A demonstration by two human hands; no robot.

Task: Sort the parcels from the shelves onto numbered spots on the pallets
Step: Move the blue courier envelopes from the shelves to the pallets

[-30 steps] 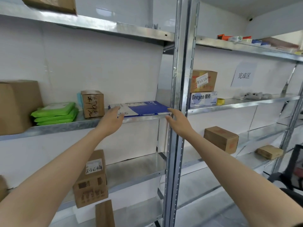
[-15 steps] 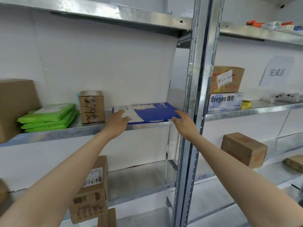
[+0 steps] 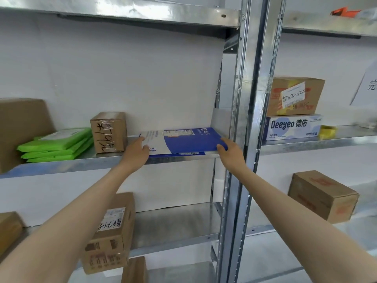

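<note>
Fingers (image 3: 143,142) of left hand (image 3: 134,156) and right hand (image 3: 231,153) hold flat blue parcel (image 3: 183,140)

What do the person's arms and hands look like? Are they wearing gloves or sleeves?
No gloves and no sleeves. Both arms are bare as far back as the picture shows. The left hand and the right hand are bare too, and no watch, bracelet or ring can be seen.
</note>
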